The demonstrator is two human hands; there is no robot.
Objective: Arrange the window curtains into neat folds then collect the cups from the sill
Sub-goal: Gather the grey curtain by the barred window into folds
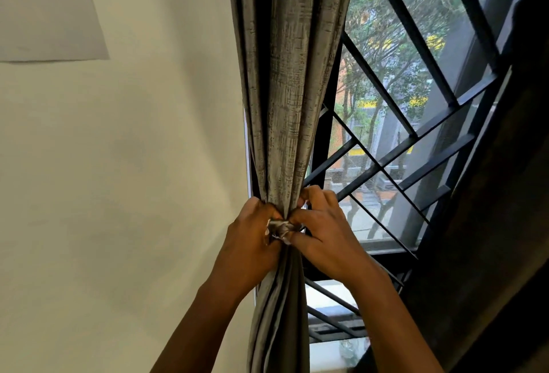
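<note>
Both the left hand (252,233) and right hand (320,224) grip what looks like a tie (280,228) cinching the curtain (285,90); knot it snugly, keeping the folds even.

Head view, close, tilted, facing curtain (285,75), window (401,90).

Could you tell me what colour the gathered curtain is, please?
Grey-brown curtain with a mottled crosshatch texture; head view.

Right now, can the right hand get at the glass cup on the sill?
Probably not yet: the right hand pinches the tie around the curtain, as does the left hand. The cup sits low, beneath its forearm.
</note>
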